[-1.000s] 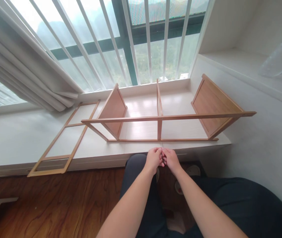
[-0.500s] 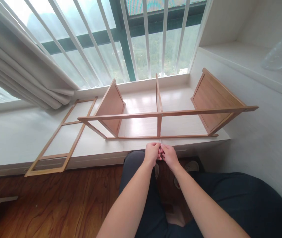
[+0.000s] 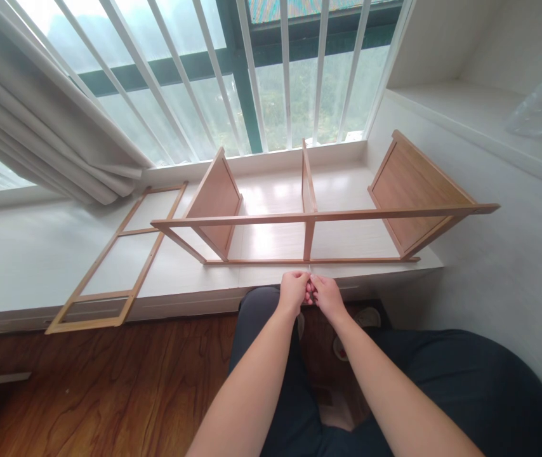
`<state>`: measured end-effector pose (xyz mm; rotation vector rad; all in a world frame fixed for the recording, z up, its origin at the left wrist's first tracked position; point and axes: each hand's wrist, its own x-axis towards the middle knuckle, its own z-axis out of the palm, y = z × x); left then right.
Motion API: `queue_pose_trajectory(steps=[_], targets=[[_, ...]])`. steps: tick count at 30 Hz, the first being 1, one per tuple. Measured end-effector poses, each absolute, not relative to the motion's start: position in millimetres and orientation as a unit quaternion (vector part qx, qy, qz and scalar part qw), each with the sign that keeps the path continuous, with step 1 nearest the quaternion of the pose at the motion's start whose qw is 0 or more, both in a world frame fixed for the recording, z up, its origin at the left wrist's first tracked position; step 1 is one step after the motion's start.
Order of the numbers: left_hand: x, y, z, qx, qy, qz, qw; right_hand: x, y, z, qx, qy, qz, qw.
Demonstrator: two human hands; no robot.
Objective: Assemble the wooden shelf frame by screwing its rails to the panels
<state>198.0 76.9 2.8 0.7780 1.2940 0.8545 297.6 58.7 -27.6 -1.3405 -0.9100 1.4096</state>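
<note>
My left hand [image 3: 293, 291] and my right hand [image 3: 327, 296] meet fingertip to fingertip just in front of the white ledge [image 3: 28, 266], pinching something small and thin between them; what it is I cannot make out. Right beyond them lies a half-built wooden shelf frame [image 3: 309, 216] on its side, with two solid end panels and a middle divider. Its lower rail runs just past my knuckles.
A flat wooden ladder-like frame [image 3: 118, 254] lies on the ledge to the left, overhanging its front edge. A white curtain [image 3: 37, 127] hangs at the left of the barred window. A white wall and a shelf [image 3: 466, 108] close off the right. Wood floor lies below.
My hands have stayed together at the same spot by the frame's lower rail. The view has shifted slightly; nothing else has moved.
</note>
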Motion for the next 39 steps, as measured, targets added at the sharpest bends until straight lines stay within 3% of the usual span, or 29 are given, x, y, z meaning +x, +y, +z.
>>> queue_pose_trajectory(steps=[11, 20, 32, 39], targets=[[198, 79, 7, 0.374, 0.593, 0.359, 0.616, 302, 56, -25, -0.609, -0.459, 0.482, 0.432], [196, 75, 12, 0.390, 0.632, 0.359, 0.566, 304, 56, -16, -0.676, -0.522, 0.392, 0.343], [190, 79, 8, 0.383, 0.619, 0.358, 0.586, 297, 53, 5, -0.778, -0.545, 0.261, 0.174], [190, 80, 9, 0.386, 0.616, 0.364, 0.583, 289, 54, 12, -0.786, -0.558, 0.237, 0.120]])
